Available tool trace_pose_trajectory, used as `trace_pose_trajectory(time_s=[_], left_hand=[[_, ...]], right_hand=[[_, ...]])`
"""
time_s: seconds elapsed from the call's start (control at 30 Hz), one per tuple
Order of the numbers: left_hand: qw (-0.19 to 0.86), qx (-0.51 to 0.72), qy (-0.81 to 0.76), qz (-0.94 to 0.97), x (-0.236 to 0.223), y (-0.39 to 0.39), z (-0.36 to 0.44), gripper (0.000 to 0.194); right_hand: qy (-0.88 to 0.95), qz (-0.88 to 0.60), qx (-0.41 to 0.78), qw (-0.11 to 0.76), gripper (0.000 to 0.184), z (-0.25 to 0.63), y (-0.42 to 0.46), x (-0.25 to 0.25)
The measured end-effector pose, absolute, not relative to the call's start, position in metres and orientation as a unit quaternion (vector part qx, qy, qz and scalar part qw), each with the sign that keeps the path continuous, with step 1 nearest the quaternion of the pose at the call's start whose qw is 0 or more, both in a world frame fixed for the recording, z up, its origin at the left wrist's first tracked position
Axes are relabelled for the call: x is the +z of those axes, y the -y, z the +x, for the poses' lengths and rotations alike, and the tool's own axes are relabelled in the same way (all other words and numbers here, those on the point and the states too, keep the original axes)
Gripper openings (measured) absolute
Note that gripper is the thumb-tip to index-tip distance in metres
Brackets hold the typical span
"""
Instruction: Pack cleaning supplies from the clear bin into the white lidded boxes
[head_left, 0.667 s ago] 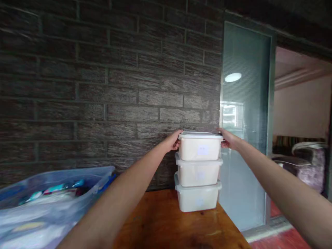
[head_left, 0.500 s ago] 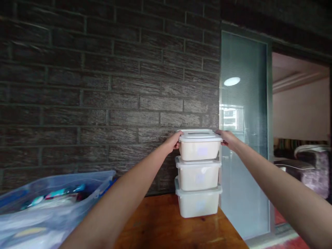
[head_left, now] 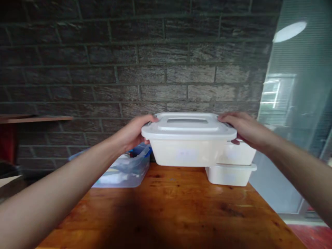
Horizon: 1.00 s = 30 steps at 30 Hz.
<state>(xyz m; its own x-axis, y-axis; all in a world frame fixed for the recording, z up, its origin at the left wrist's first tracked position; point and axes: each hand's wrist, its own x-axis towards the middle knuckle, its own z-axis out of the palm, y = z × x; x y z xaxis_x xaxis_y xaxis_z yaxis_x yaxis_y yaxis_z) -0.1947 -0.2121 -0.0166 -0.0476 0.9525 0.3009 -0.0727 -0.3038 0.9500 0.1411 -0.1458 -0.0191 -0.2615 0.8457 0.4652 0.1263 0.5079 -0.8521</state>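
Observation:
A white lidded storage box (head_left: 185,150) hangs in the air above the table, held level between both hands. My left hand (head_left: 137,133) grips its left end, thumb over the lid edge and fingers beneath the rim. At the other end my right hand (head_left: 241,128) is closed round the rim in the same way. The lid (head_left: 188,124) is on and has a long recess in its top. Behind and to the right, two similar white boxes stand stacked, the lower box (head_left: 229,175) on the tabletop and the upper box (head_left: 241,154) partly hidden.
The wooden table (head_left: 166,207) spreads below. On its left a clear blue-tinted plastic bin (head_left: 129,173) holds mixed items, partly behind my left arm. A dark brick wall (head_left: 155,69) rises at the back. A glass door (head_left: 298,121) stands at the right, and a wooden shelf (head_left: 36,119) at far left.
The top box has come off the stack of three, and both hands have brought it left and closer to me. The view has swung left and down, showing more table.

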Motion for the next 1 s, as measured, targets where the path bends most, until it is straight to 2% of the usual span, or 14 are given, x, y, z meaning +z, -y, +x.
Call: trace_pose_trajectory(time_s=[0.17, 0.27, 0.33, 0.5, 0.77, 1.0], left_hand=[[0.426, 0.570, -0.490, 0.502, -0.118, 0.249, -0.240, 0.021], [0.441, 0.560, -0.502, 0.490, -0.168, 0.242, -0.246, 0.020], [0.457, 0.564, -0.496, 0.476, -0.189, 0.229, -0.247, 0.019], [0.465, 0.586, -0.474, 0.464, -0.215, 0.188, -0.245, 0.023], [0.445, 0.631, -0.475, 0.421, -0.250, 0.164, -0.241, 0.030], [0.433, 0.606, -0.452, 0.490, -0.252, 0.172, -0.244, 0.044]], right_hand=[[0.702, -0.366, 0.449, 0.415, 0.030, 0.086, 0.157, -0.122], [0.617, -0.396, 0.546, 0.405, 0.039, 0.070, 0.141, -0.171], [0.597, -0.396, 0.575, 0.395, 0.035, 0.064, 0.128, -0.192], [0.574, -0.387, 0.605, 0.394, 0.022, 0.054, 0.105, -0.216], [0.513, -0.413, 0.610, 0.441, 0.023, 0.058, 0.092, -0.248], [0.506, -0.404, 0.609, 0.457, 0.024, 0.076, 0.100, -0.251]])
